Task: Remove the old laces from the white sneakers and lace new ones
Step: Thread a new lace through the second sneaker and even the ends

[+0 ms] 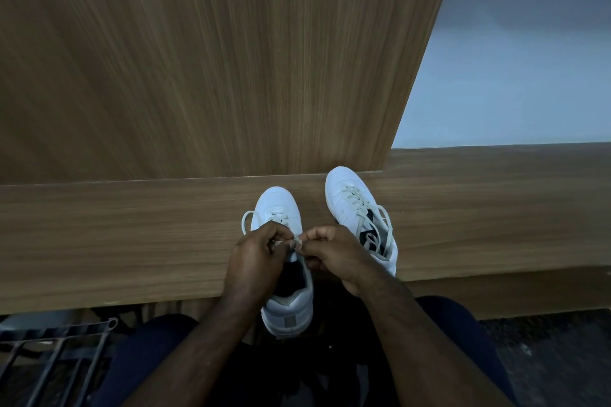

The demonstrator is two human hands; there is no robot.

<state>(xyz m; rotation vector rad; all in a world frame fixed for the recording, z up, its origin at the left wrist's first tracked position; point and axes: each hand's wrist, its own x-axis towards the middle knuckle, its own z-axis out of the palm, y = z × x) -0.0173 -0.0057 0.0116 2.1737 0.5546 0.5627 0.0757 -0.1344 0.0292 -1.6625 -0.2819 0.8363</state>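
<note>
Two white sneakers stand on a wooden ledge. The near sneaker points away from me, its heel hanging over the ledge's front edge. Above its tongue my left hand and my right hand meet, both pinching the grey lace between fingertips. A loop of that lace sticks out to the left of the toe. The second sneaker stands to the right, fully laced with grey laces, its loose ends trailing over the opening.
A tall wood-grain panel rises right behind the ledge. A pale wall or floor shows at upper right. My knees in dark trousers sit below the ledge. A dark metal rack stands at lower left.
</note>
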